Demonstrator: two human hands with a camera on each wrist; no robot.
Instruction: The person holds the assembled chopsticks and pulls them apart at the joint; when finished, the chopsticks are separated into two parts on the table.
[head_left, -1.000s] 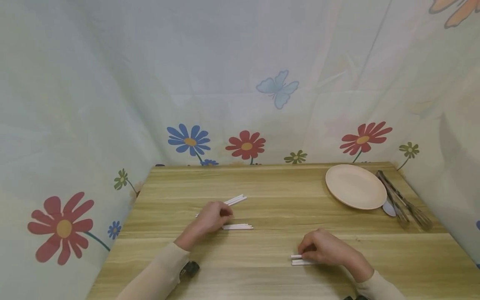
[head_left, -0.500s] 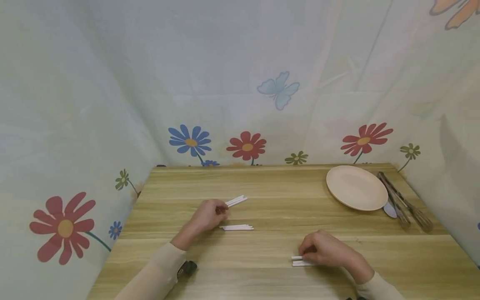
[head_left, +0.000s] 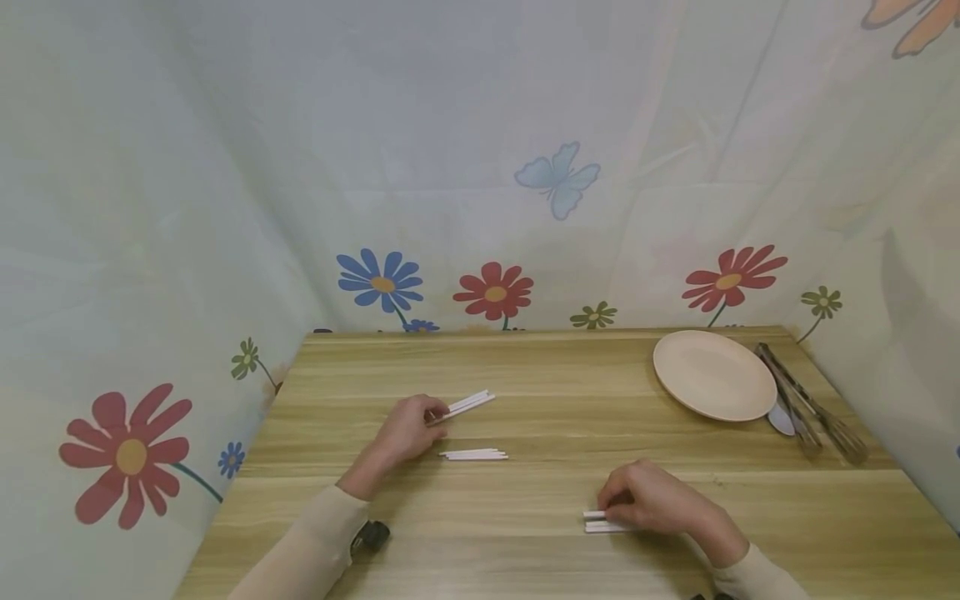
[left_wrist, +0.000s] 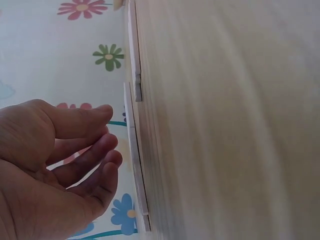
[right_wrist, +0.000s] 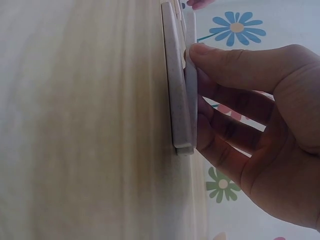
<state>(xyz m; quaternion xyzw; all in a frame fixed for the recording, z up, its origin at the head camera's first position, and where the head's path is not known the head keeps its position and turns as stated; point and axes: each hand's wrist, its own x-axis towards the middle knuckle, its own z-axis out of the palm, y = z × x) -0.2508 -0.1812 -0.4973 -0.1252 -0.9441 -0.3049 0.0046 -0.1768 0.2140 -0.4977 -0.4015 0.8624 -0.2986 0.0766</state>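
In the head view, three groups of slim white sticks lie on the wooden table. My left hand is beside the far-left sticks. The left wrist view shows its thumb and fingers loosely bent, a small gap short of the white sticks, with nothing between them. Nearer me lies another group of sticks. At the right front, my right hand is over a third group of sticks. Up close, its thumb and fingers pinch one white stick, which lies against another stick.
A round beige plate lies at the back right of the table. Beside it are a spoon and several long-handled utensils, one resembling a whisk. A flower-printed curtain surrounds the back and sides.
My left hand has drawn slightly left and back from the middle group of sticks, uncovering more of it and of the far-left sticks. The right hand has stayed in place.
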